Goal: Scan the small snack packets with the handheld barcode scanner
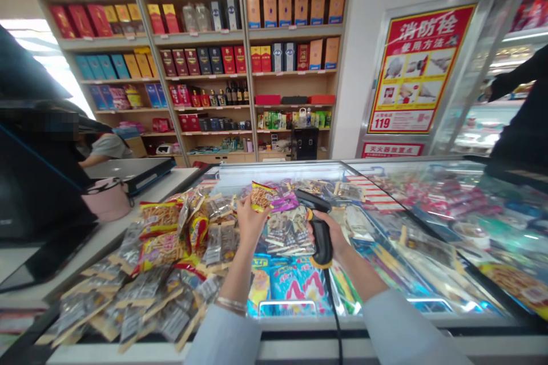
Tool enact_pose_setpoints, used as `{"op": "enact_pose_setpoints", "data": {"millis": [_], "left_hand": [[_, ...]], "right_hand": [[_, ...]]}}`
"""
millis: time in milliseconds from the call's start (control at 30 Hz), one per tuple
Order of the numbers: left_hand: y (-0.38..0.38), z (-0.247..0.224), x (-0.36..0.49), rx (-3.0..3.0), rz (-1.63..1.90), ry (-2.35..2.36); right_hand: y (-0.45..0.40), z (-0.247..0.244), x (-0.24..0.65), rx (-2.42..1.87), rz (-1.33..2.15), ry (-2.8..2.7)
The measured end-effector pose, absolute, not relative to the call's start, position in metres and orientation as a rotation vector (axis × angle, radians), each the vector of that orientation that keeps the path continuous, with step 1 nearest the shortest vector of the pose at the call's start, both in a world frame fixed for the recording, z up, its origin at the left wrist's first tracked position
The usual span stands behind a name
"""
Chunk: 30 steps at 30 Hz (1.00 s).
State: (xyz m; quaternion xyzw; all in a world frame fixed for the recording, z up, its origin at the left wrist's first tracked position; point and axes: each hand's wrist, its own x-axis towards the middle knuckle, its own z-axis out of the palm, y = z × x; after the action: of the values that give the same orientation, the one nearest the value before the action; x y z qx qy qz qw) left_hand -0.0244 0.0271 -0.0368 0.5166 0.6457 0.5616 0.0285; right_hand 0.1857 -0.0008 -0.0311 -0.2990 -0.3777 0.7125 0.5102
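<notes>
One pink pot [108,204] stood on the left counter [169,183]. Above the freezer [295,348], the left hand [250,221] pinched one packet [262,197]; rightward, the right hand [336,235] gripped one scanner [322,239]. Two red signs [423,71] hung far right.

The scanner [324,239] looks matt plastic, the snack bag [262,197] glossy, crinkled plastic; the sleeves [226,333] are matt cloth, the shelves [295,73] smooth wood, the sign frame [375,77] shiny metal.

A tilted yellow snack packet [261,197] is held near an upright black scanner [323,242].
</notes>
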Motion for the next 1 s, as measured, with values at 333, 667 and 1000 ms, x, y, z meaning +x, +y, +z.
{"op": "enact_pose_setpoints", "data": {"millis": [333, 667, 1000], "left_hand": [[0.023, -0.027, -0.024, 1.603, 1.801, 1.986], [0.023, -0.029, -0.023, 1.585, 1.804, 1.951], [0.022, -0.028, -0.021, 1.614, 1.734, 2.016]], "right_hand": [[-0.002, -0.030, 0.187, -0.738, 1.726, -0.979], [-0.003, -0.032, 0.186, -0.738, 1.689, -1.061], [0.002, -0.036, 0.188, -0.740, 1.746, -0.993]]}}
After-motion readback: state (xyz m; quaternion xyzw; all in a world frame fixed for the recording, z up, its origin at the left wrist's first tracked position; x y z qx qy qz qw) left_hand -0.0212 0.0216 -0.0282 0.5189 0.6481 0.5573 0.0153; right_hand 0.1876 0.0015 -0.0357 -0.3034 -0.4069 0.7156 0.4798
